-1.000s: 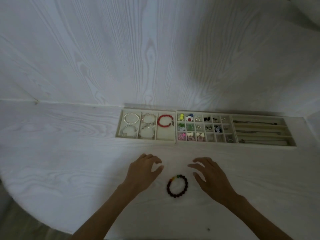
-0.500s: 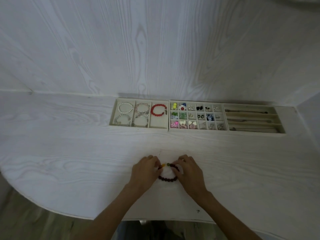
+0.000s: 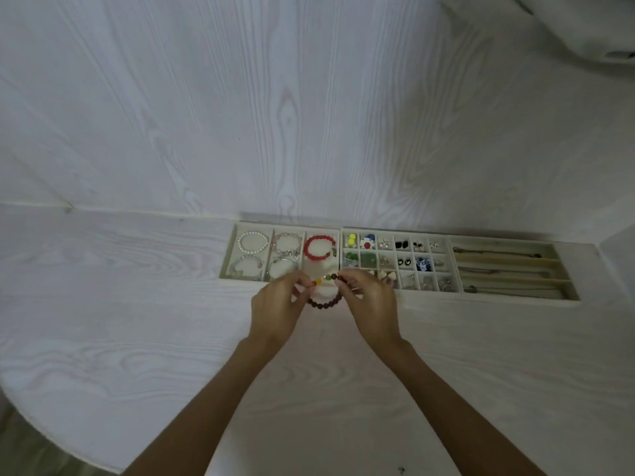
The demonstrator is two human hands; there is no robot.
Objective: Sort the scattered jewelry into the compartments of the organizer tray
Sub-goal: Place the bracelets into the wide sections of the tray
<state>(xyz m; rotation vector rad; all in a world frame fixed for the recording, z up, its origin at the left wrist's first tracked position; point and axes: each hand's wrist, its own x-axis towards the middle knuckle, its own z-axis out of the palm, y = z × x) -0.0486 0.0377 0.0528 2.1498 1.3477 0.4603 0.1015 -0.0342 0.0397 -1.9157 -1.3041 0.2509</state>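
A dark red bead bracelet point(image 3: 325, 299) with yellow, orange and green beads hangs in the air between my hands, just in front of the organizer tray point(image 3: 570, 302). My left hand point(image 3: 278, 304) pinches its left side and my right hand point(image 3: 372, 300) pinches its right side. The tray lies against the wall. Its left section holds a pearl bracelet point(image 3: 253, 242), a pink bracelet point(image 3: 287, 244), two pale bracelets and a red bracelet point(image 3: 319, 247). The compartment below the red bracelet lies behind the held bracelet.
The tray's middle grid holds small earrings and beads point(image 3: 398, 259). Its right section holds thin necklaces point(image 3: 498, 253) in long slots. The white wood-grain table's curved edge point(image 3: 51, 431) runs at the lower left. A white wall point(image 3: 309, 115) rises behind the tray.
Both hands closed on the bracelet on the table, lifted it and carried it forward to the tray's front edge.
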